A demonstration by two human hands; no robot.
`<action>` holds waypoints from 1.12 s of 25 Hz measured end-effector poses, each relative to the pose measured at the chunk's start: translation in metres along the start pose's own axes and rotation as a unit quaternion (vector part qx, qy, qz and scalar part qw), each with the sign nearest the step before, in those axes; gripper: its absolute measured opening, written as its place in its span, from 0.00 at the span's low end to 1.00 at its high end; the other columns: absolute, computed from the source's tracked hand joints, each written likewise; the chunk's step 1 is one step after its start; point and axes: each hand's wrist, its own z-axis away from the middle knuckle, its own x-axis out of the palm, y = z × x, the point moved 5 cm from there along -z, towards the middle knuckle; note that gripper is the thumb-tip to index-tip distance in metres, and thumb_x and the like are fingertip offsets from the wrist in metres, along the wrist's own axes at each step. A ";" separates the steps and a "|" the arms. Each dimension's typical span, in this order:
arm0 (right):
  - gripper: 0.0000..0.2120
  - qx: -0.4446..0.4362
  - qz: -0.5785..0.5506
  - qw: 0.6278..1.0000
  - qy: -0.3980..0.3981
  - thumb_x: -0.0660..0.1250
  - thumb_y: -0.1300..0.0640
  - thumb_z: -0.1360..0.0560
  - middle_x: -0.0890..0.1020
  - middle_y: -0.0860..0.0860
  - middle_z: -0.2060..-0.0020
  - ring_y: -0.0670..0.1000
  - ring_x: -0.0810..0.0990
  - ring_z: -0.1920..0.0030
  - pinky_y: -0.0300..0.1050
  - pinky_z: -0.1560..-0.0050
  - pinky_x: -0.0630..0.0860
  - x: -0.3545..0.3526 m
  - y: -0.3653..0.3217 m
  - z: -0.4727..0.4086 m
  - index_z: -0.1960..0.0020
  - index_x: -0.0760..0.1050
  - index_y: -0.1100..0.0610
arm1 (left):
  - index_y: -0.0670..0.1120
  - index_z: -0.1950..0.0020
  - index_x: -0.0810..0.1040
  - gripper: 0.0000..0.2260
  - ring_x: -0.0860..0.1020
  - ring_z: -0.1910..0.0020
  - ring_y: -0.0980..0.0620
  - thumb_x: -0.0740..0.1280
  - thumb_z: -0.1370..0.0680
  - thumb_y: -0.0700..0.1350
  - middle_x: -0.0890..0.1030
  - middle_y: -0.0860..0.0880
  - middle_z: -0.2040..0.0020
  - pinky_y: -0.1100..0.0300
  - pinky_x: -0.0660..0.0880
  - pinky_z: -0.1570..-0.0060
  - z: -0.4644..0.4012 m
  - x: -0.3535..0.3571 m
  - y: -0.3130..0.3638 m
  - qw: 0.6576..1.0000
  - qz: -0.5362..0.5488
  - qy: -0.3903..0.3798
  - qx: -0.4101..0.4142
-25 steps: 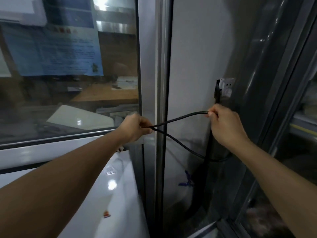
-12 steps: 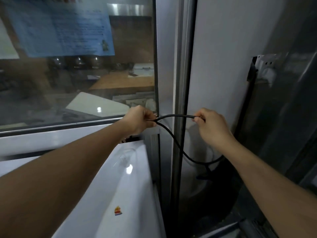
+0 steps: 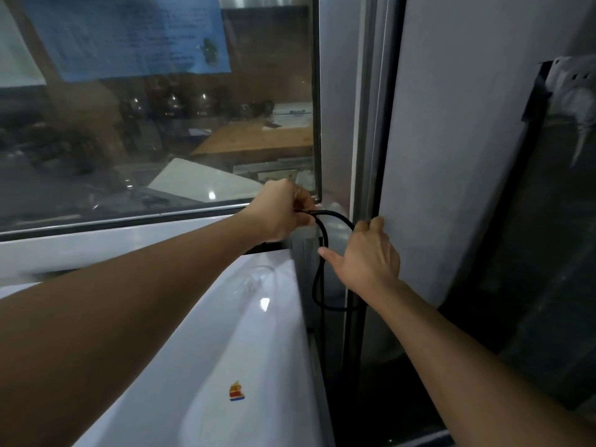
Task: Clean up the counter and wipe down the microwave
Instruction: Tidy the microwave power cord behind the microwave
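The left hand (image 3: 280, 214) clenches a black power cord (image 3: 322, 233) just above the back right corner of the white microwave (image 3: 232, 333). The cord loops down into the narrow gap between the microwave's right edge and the window frame (image 3: 364, 124). The right hand (image 3: 366, 259), fingers loose and spread, hooks the loop beside the frame.

Cord (image 3: 322, 240) lower run hidden behind microwave (image 3: 225, 333) (blurred).
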 end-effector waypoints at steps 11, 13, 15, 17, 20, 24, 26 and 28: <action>0.15 -0.053 -0.114 0.992 0.004 0.59 0.51 0.20 0.77 0.58 0.59 0.58 0.78 0.57 0.45 0.62 0.68 0.006 -0.002 -0.012 0.57 0.75 0.62 | 0.44 0.51 0.79 0.06 0.76 0.57 0.54 0.70 0.26 0.39 0.79 0.50 0.55 0.64 0.73 0.56 0.010 -0.003 -0.014 0.998 0.052 0.044 -0.009; 0.16 -0.046 -0.133 0.990 -0.011 0.61 0.52 0.21 0.76 0.57 0.64 0.57 0.77 0.61 0.43 0.63 0.67 0.004 0.003 -0.014 0.63 0.72 0.60 | 0.45 0.52 0.74 0.07 0.75 0.59 0.51 0.70 0.27 0.37 0.77 0.49 0.55 0.64 0.71 0.60 0.016 -0.006 -0.023 0.999 0.022 0.034 -0.015; 0.16 -0.038 -0.164 0.986 -0.013 0.62 0.52 0.22 0.78 0.58 0.64 0.57 0.77 0.62 0.44 0.62 0.70 0.006 0.004 -0.015 0.62 0.74 0.63 | 0.43 0.52 0.76 0.06 0.75 0.56 0.48 0.70 0.27 0.37 0.77 0.46 0.53 0.60 0.71 0.57 0.023 -0.007 -0.032 0.999 -0.044 0.008 -0.018; 0.17 -0.028 -0.196 0.980 -0.016 0.62 0.52 0.22 0.80 0.60 0.63 0.58 0.79 0.62 0.45 0.60 0.75 0.009 0.003 -0.016 0.60 0.77 0.65 | 0.43 0.49 0.80 0.07 0.76 0.53 0.46 0.69 0.26 0.38 0.79 0.45 0.51 0.60 0.70 0.54 0.030 -0.011 -0.040 0.996 -0.081 -0.006 -0.021; 0.17 -0.008 -0.256 0.966 -0.020 0.64 0.53 0.23 0.80 0.63 0.65 0.60 0.81 0.63 0.52 0.58 0.79 0.016 0.006 -0.020 0.63 0.74 0.67 | 0.46 0.45 0.81 0.11 0.76 0.50 0.46 0.69 0.26 0.40 0.80 0.47 0.50 0.55 0.74 0.51 0.038 -0.016 -0.045 0.993 -0.117 -0.014 -0.018; 0.17 0.040 -0.392 0.918 -0.042 0.67 0.56 0.24 0.77 0.58 0.71 0.56 0.84 0.69 0.54 0.63 0.80 0.033 0.009 -0.018 0.67 0.68 0.61 | 0.46 0.43 0.80 0.13 0.77 0.50 0.43 0.69 0.27 0.39 0.80 0.44 0.49 0.50 0.76 0.49 0.041 -0.018 -0.046 0.991 -0.126 0.015 -0.035; 0.15 0.071 -0.441 0.893 -0.060 0.68 0.56 0.25 0.78 0.59 0.68 0.51 0.83 0.72 0.51 0.64 0.82 0.045 0.007 -0.018 0.66 0.69 0.61 | 0.43 0.44 0.78 0.13 0.78 0.51 0.42 0.71 0.28 0.40 0.81 0.42 0.49 0.49 0.76 0.49 0.040 -0.020 -0.048 0.991 -0.113 0.039 -0.059; 0.13 0.092 -0.457 0.882 -0.071 0.68 0.58 0.25 0.80 0.59 0.66 0.47 0.81 0.76 0.42 0.71 0.81 0.056 0.005 -0.016 0.66 0.72 0.62 | 0.43 0.45 0.78 0.13 0.78 0.51 0.42 0.72 0.29 0.41 0.81 0.42 0.49 0.49 0.76 0.49 0.040 -0.018 -0.048 0.990 -0.118 0.042 -0.065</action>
